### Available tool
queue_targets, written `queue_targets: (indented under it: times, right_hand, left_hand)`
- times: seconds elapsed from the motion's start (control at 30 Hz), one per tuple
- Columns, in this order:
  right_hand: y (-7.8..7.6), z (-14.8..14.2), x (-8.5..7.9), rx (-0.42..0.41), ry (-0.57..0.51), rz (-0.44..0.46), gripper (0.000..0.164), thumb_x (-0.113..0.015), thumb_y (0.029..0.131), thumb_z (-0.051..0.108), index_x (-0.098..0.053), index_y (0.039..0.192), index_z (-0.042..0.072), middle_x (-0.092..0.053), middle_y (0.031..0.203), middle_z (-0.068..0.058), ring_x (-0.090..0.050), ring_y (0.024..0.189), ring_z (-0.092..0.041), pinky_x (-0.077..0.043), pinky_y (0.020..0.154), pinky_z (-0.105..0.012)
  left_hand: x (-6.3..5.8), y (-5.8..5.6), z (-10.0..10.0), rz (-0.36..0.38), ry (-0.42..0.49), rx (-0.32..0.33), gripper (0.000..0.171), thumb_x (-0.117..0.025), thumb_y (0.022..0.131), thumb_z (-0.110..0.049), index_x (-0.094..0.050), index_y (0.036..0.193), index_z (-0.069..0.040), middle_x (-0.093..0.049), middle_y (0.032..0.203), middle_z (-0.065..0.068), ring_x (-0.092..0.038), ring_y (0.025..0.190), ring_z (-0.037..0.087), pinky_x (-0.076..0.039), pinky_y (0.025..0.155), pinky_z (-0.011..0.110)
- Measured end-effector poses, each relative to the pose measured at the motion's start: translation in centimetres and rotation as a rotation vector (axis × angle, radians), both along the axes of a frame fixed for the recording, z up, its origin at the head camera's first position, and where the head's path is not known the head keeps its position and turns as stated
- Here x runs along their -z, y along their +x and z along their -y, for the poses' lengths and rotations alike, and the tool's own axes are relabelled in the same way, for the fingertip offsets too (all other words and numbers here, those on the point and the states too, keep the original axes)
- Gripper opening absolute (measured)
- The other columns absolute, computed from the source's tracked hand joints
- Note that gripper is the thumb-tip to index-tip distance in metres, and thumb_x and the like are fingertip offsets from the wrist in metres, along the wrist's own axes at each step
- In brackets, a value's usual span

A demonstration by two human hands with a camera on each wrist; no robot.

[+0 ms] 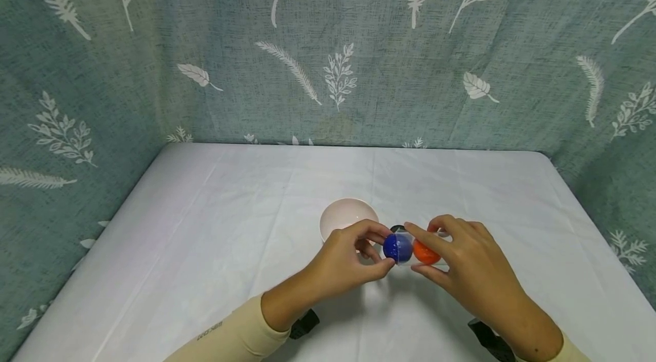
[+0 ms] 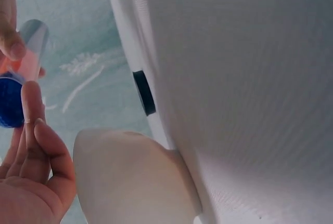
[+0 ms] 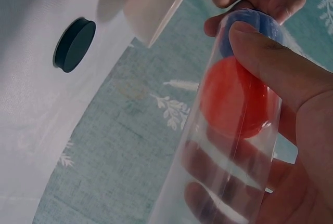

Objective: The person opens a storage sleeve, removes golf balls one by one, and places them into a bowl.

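My right hand (image 1: 471, 262) grips a clear tube (image 3: 179, 198), its thumb across the front and its fingers visible through the wall behind. An orange ball (image 3: 237, 96) lies inside the tube. Against it, at the tube's end, is a blue ball (image 1: 397, 248), which appears partly within the clear wall. Thumb and fingertips of my left hand (image 1: 351, 256) pinch the blue ball from the left. Behind the hands, a round dark lid (image 3: 75, 44) lies on the table, mostly hidden in the head view.
A pale pink bowl (image 1: 345, 215) stands on the white-covered table (image 1: 246, 208), just behind my left hand. Green leaf-patterned cloth (image 1: 338, 26) hangs behind the table and along its sides. Black wrist straps (image 1: 304, 324) show below the hands.
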State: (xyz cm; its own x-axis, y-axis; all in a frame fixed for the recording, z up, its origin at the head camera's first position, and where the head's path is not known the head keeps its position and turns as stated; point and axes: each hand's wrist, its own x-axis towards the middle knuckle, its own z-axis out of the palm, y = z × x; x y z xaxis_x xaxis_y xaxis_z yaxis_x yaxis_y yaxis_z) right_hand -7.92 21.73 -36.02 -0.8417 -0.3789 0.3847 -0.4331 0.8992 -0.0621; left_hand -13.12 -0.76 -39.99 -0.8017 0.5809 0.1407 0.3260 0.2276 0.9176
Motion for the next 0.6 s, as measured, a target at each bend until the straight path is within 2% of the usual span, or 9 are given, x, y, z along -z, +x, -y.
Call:
queue_targets:
  times: [0.13, 0.37, 0.6]
  right_hand:
    - [0.0, 0.04, -0.02, 0.012, -0.005, 0.012, 0.068, -0.092, 0.066, 0.041, -0.069, 0.128, 0.029, -0.062, 0.096, -0.003, -0.065, 0.087, -0.027, -0.051, 0.089, -0.053]
    - [-0.02, 0.07, -0.04, 0.007, 0.002, 0.008, 0.066, -0.093, 0.065, 0.04, -0.07, 0.127, 0.028, -0.063, 0.097, -0.005, -0.065, 0.088, -0.028, -0.052, 0.089, -0.054]
    - [-0.03, -0.03, -0.01, -0.001, -0.007, -0.007, 0.067, -0.093, 0.065, 0.04, -0.07, 0.127, 0.027, -0.062, 0.097, -0.005, -0.065, 0.088, -0.028, -0.053, 0.088, -0.052]
  left_hand:
    - [-0.1, -0.01, 0.06, -0.003, -0.004, 0.005, 0.039, -0.079, 0.087, -0.021, -0.063, 0.122, -0.016, -0.072, 0.109, -0.004, -0.068, 0.079, 0.003, -0.06, 0.075, 0.04]
    - [-0.09, 0.0, 0.06, 0.036, -0.015, -0.006, 0.046, -0.083, 0.083, -0.027, -0.064, 0.124, -0.018, -0.074, 0.108, -0.001, -0.069, 0.079, 0.005, -0.058, 0.076, 0.026]
    - [0.08, -0.09, 0.03, 0.02, -0.005, -0.006, 0.042, -0.082, 0.084, -0.026, -0.065, 0.122, -0.016, -0.073, 0.108, -0.002, -0.069, 0.079, 0.005, -0.058, 0.076, 0.027]
